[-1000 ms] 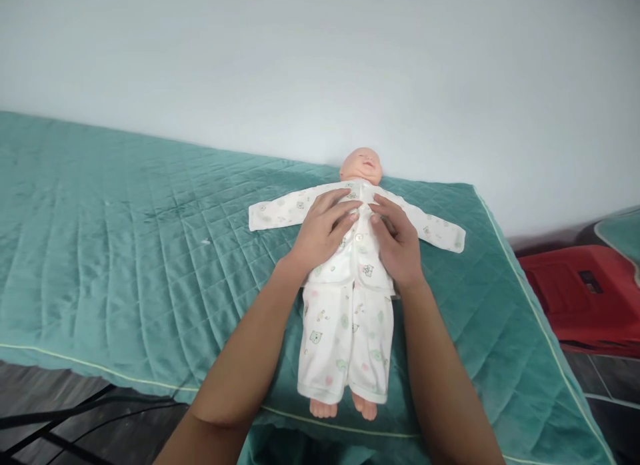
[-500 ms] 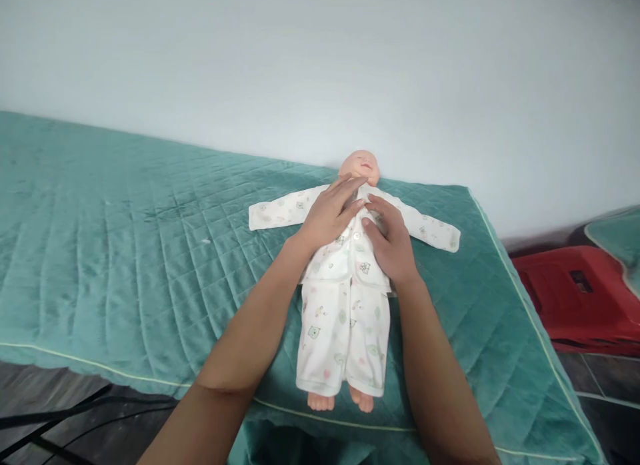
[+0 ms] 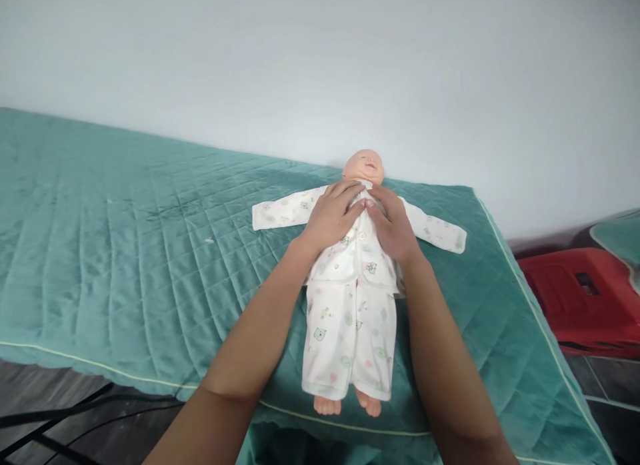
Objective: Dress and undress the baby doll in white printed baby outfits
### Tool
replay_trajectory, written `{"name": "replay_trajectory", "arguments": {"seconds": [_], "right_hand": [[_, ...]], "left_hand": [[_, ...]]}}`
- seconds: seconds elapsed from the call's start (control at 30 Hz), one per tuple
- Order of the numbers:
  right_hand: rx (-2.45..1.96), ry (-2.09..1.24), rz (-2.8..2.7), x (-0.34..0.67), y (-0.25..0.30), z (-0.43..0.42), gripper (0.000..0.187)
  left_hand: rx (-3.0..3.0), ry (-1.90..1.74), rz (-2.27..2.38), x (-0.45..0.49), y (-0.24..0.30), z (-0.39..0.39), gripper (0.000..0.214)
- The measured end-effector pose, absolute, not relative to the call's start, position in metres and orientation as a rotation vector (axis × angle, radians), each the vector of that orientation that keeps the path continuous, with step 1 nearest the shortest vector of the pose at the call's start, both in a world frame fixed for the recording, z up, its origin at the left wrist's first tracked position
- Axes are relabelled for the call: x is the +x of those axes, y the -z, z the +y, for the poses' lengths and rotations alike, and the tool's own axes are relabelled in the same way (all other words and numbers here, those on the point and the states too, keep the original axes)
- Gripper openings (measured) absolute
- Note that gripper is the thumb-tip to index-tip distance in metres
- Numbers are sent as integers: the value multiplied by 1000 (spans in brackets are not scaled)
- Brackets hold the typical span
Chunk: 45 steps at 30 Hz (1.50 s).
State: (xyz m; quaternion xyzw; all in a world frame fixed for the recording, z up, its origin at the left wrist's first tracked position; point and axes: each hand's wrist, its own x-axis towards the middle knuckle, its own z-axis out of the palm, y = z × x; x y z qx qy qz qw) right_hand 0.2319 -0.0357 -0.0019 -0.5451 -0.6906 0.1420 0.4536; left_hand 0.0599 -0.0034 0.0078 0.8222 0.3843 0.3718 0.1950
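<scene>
A baby doll (image 3: 363,166) lies on its back on a teal quilted bed cover (image 3: 130,252), dressed in a white printed shirt (image 3: 287,210) and matching trousers (image 3: 350,338). Its bare feet poke out at the bed's front edge. My left hand (image 3: 333,215) rests on the doll's upper chest, fingers together at the shirt's front near the collar. My right hand (image 3: 393,222) lies on the other side of the chest, fingertips meeting the left hand at the button line. Both seem to pinch the shirt front, though the fingertips are partly hidden.
The bed stands against a pale wall. A red object (image 3: 575,298) sits on the floor to the right of the bed. Dark cables (image 3: 60,418) run over the floor at the lower left. A small white speck (image 3: 210,240) lies on the cover.
Both hands have shifted from the middle of the shirt up to the collar area under the doll's chin. The doll has stayed in place.
</scene>
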Motion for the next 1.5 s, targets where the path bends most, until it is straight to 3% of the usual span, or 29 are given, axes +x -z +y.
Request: {"name": "replay_trajectory", "arguments": {"seconds": [0.37,0.67,1.07,1.33,1.5], "right_hand": [[-1391,-414,-1728,234,-4,-30,45],[-1249,-646,-1593,245,0,-8,32],[-1190,-576,-1617,249,9,-14,35],[-1196,-446,-1477,239,5,-25,21],[-1295,-445,-1419,247,7,-29,30]], "left_hand": [[2245,-1009,1143,62,-4,-2,43],[2217,-1001,1114,60,-4,0,41],[2192,-930,1116,58,-4,1,48],[2178,-958,1107,58,-5,0,46],[2182,-1000,1050,51,-5,6,49]]}}
